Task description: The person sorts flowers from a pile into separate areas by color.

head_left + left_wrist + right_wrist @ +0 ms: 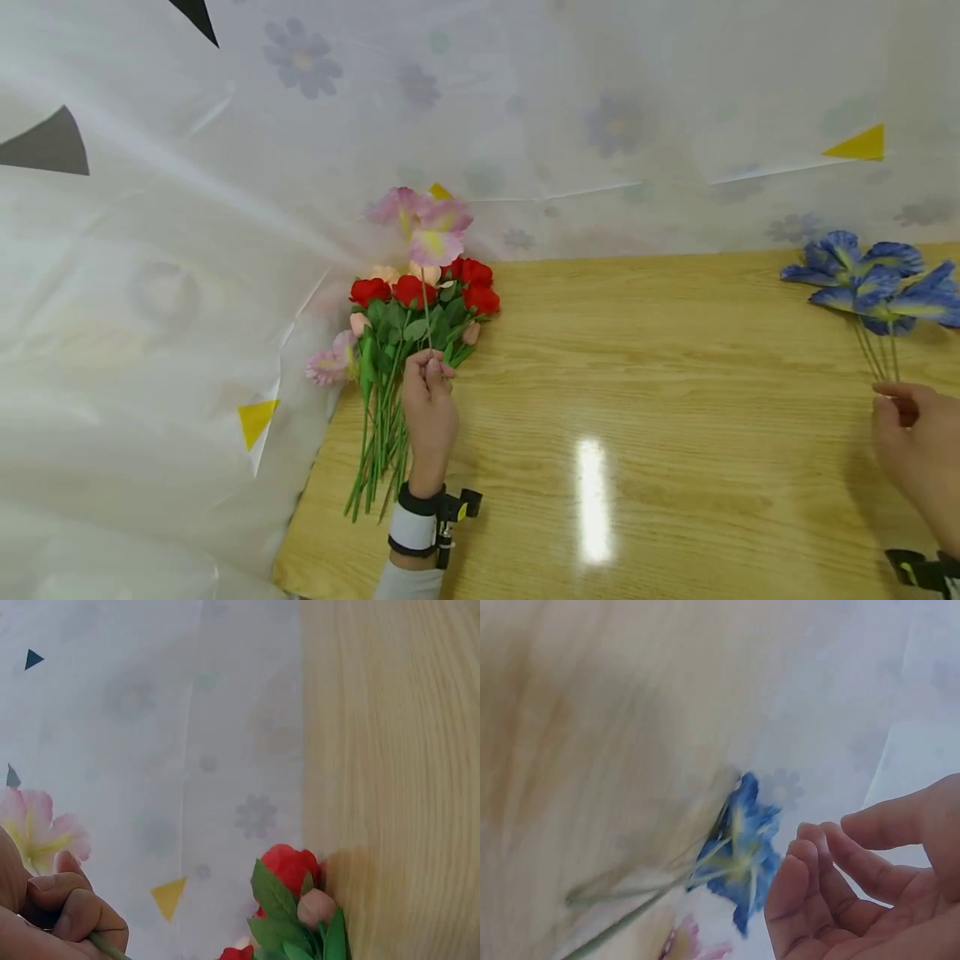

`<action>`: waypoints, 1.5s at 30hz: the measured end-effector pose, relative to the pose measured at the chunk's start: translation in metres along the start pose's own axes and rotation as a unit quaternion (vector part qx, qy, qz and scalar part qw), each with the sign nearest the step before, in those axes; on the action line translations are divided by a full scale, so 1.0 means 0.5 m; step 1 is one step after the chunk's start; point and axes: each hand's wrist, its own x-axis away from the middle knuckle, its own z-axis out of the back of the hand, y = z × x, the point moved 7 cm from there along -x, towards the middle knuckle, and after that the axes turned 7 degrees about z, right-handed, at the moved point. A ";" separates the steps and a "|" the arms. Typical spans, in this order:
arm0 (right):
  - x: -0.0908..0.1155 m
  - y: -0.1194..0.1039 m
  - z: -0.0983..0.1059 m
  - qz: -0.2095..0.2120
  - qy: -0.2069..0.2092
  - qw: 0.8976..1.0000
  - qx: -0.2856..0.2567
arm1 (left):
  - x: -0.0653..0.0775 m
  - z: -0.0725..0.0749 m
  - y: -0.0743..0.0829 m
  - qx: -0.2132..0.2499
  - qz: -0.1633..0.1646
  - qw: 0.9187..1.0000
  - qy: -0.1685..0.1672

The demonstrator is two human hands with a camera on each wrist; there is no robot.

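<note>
My left hand [430, 408] pinches the thin stem of a pink and yellow artificial flower [435, 242], held upright over a bunch of flowers. Red roses [414, 292] with green leaves lie in that bunch, along with pale pink buds [316, 907] and another pink bloom [333, 360]. At the far right, my right hand [918, 433] is beside the stems of several blue flowers [873, 279]. In the right wrist view its fingers [851, 885] are loosely bent, apart from the blue blooms and stems, with nothing visible between thumb and fingertips.
A wooden table [637, 358] spans the space between the hands. Whitish patterned sheeting [562, 108] hangs behind it and down the left side. Pink petals [694, 941] show beneath the blue blooms in the right wrist view.
</note>
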 end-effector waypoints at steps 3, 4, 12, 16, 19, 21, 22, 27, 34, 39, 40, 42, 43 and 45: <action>0.016 -0.058 0.003 0.033 -0.035 0.999 -0.003 | 0.011 -0.032 0.023 0.036 -0.008 0.999 -0.037; 0.022 -0.077 0.003 0.049 -0.044 0.998 -0.003 | 0.016 -0.044 0.031 0.048 -0.012 0.997 -0.051; 0.058 -0.217 -0.012 0.174 -0.064 0.977 -0.101 | 0.079 -0.172 0.067 0.123 -0.010 0.972 -0.202; 0.078 -0.301 -0.026 0.201 -0.092 0.960 -0.172 | 0.116 -0.226 0.094 0.140 -0.008 0.954 -0.264; 0.096 -0.367 -0.034 0.227 -0.108 0.943 -0.220 | 0.139 -0.253 0.130 0.154 -0.026 0.941 -0.302; 0.107 -0.406 -0.038 0.240 -0.116 0.931 -0.251 | 0.153 -0.264 0.158 0.162 -0.042 0.931 -0.325; 0.112 -0.423 -0.039 0.250 -0.119 0.924 -0.264 | 0.160 -0.268 0.173 0.160 -0.053 0.927 -0.335; 0.125 -0.486 -0.041 0.294 -0.102 0.889 -0.335 | 0.185 -0.281 0.216 0.137 -0.104 0.915 -0.366; 0.125 -0.503 -0.039 0.305 -0.051 0.891 -0.334 | 0.197 -0.291 0.202 0.115 -0.112 0.913 -0.375; 0.119 -0.488 -0.023 0.309 -0.022 0.891 -0.331 | 0.191 -0.298 0.158 0.045 -0.130 0.929 -0.344; 0.116 -0.481 -0.020 0.305 -0.021 0.891 -0.335 | 0.186 -0.292 0.151 0.031 -0.130 0.933 -0.333; 0.108 -0.465 -0.012 0.293 -0.021 0.895 -0.335 | 0.170 -0.273 0.134 0.013 -0.110 0.944 -0.312; 0.104 -0.455 -0.008 0.287 -0.024 0.896 -0.339 | 0.159 -0.260 0.123 0.009 -0.096 0.949 -0.299; 0.094 -0.431 0.003 0.272 -0.023 0.899 -0.342 | 0.133 -0.226 0.097 0.004 -0.060 0.961 -0.268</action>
